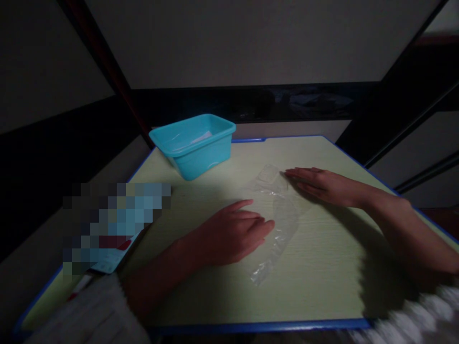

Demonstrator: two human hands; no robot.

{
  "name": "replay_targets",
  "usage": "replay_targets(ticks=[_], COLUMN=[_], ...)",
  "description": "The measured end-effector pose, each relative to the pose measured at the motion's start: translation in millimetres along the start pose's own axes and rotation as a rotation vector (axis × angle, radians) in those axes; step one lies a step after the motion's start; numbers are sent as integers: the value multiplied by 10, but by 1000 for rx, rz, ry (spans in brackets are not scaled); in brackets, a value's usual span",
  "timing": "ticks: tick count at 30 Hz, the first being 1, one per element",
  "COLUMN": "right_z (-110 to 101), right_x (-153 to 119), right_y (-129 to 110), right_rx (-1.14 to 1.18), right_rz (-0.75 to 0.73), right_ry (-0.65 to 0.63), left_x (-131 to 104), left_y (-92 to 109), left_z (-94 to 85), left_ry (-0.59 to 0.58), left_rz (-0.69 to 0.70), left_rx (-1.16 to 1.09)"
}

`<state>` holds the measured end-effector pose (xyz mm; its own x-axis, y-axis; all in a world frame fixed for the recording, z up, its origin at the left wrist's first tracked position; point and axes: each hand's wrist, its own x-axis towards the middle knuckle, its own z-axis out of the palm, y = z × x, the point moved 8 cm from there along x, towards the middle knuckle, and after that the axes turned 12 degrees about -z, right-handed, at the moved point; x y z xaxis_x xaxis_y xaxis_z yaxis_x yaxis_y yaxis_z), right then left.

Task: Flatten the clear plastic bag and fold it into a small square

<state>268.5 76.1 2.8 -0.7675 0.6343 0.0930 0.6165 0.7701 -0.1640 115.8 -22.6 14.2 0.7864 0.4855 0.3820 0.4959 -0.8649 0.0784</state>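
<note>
clear plastic bag [278, 217] lies flat on the pale green table [322, 286], roughly mid-table, running as a crumpled strip from the far end down toward the near edge. using the bag as reference for everything below.

left hand [233, 234]: palm down, fingers together and nearly straight, pressing on the bag's left side around its middle. fingertips overlap the plastic. flat contact only, nothing clasped.

right hand [322, 185]: palm down at the bag's far end, on its right side, fingers stretched out flat and pointing left across the plastic. fingertips touch or just overlap the bag's top corner; dim light, can't tell exactly how much. also flat, nothing pinched.

teal tub [195, 143]: well beyond the bag, up and to its left, near the table's far edge. something pale and flat lies inside, too dark to identify.

blurred-out flat item with blue and red print: far left of the bag, at the table's left edge.

white fuzzy sleeves [412, 320] at the near edge, either side of the bag.
</note>
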Motion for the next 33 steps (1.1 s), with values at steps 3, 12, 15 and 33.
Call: replay_targets(ticks=[3,12,15,33], right_z=[6,77,89,126], right_x=[11,56,68,223], right_y=[-16,-44,-50,-294], right_rx=[0,-15,-5,90], right_rz=[-17,-42,-52,-98], right_ry=[22,19,31,102], left_x=[1,0,-10,-49], left_y=[52,178,217,164], left_z=[3,17,16,179], left_ry=[5,14,23,-238], left_rz=[1,-12,-5,84], left_rx=[11,1,-5,-57])
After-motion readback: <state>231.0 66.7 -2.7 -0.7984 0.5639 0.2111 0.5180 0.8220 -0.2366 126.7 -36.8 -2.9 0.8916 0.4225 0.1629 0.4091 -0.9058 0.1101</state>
